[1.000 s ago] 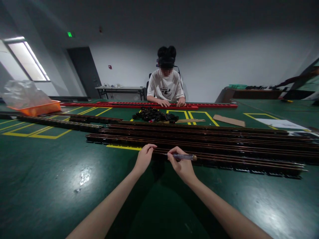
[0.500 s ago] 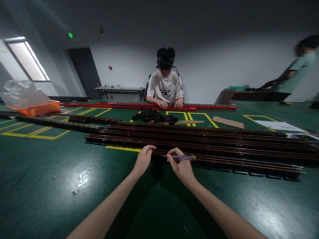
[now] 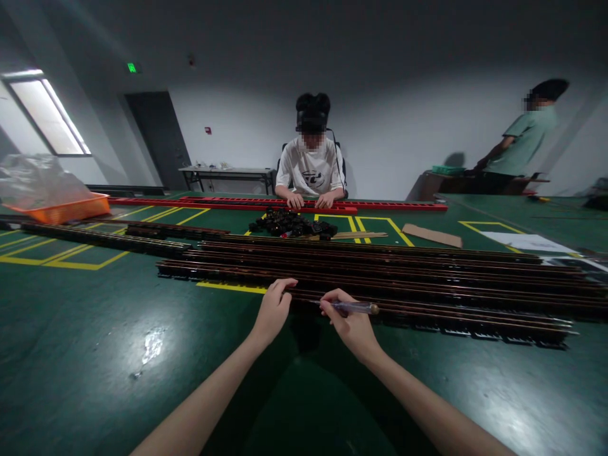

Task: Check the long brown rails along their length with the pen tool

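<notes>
Several long dark rails point(image 3: 427, 278) lie side by side across the green table point(image 3: 118, 329). My left hand point(image 3: 273, 310) has its fingers curled onto the end of the nearest rail point(image 3: 451, 316). My right hand point(image 3: 349, 323) is closed round a slim clear-handled screwdriver point(image 3: 354, 308) lying sideways, its tip pointing left at the same rail end between my hands.
Across the table a seated person in a white shirt point(image 3: 311, 171) has both hands on long red rails point(image 3: 285, 204). A heap of small black parts point(image 3: 289, 223) lies before them. An orange basket point(image 3: 61, 208) stands far left, cardboard point(image 3: 431, 235) and paper point(image 3: 527, 242) far right. Another person point(image 3: 522, 142) stands at the back right.
My hands have stayed at the rail end almost unmoved. The standing person at the back right has stepped further into view. The camera has shifted slightly.
</notes>
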The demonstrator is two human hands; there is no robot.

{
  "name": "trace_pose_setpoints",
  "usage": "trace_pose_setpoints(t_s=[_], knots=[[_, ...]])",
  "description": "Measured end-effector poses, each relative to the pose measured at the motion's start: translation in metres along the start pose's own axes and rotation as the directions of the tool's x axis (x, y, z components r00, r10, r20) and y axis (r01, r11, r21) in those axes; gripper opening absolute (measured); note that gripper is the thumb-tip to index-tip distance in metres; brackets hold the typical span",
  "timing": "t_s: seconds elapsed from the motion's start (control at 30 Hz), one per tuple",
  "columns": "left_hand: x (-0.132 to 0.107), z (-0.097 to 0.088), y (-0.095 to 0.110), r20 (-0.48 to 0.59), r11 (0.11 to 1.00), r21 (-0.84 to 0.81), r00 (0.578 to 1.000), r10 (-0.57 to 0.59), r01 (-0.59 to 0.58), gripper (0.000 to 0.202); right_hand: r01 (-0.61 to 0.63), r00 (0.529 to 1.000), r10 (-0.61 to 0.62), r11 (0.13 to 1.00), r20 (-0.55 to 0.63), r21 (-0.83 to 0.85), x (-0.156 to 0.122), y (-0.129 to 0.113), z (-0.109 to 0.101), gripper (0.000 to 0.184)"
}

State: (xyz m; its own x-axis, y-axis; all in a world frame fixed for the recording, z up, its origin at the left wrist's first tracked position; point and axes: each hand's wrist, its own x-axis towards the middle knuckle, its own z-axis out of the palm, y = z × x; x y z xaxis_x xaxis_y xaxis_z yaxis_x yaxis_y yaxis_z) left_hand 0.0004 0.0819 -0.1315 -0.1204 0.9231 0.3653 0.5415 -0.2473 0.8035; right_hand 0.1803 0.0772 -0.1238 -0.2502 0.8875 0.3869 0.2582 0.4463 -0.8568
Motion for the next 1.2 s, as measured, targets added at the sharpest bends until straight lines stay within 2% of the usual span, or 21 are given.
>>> trace_pose_setpoints(t_s=[0.1,0.2,0.37,0.83,1.2], knots=[[-0.003,0.000,0.006,0.057,0.981,0.157,0.993,0.104,-0.112,0.033,-0.013,1.000,0.013,1.000,0.008,0.003,0.000,0.001,-0.003,0.016],[-0.006,0.001,0.008,0.114,0.945,0.274,0.981,0.154,-0.180,0.034,-0.026,1.000,0.026,1.000,0.017,0.002,-0.001,0.001,-0.007,0.016],[-0.007,0.004,0.002,0.176,0.905,0.351,0.966,0.190,-0.242,0.038,-0.021,1.000,0.021,1.000,0.011,-0.004,-0.004,0.003,-0.012,0.016],[-0.007,0.006,-0.002,0.162,0.891,0.377,0.965,0.205,-0.253,0.031,-0.014,1.000,0.014,1.000,-0.014,-0.015,-0.006,0.003,-0.014,0.019],[-0.006,0.006,0.000,0.123,0.888,0.395,0.972,0.202,-0.235,0.027,-0.061,0.996,0.064,0.997,-0.068,0.036,-0.006,0.004,-0.012,0.019]])
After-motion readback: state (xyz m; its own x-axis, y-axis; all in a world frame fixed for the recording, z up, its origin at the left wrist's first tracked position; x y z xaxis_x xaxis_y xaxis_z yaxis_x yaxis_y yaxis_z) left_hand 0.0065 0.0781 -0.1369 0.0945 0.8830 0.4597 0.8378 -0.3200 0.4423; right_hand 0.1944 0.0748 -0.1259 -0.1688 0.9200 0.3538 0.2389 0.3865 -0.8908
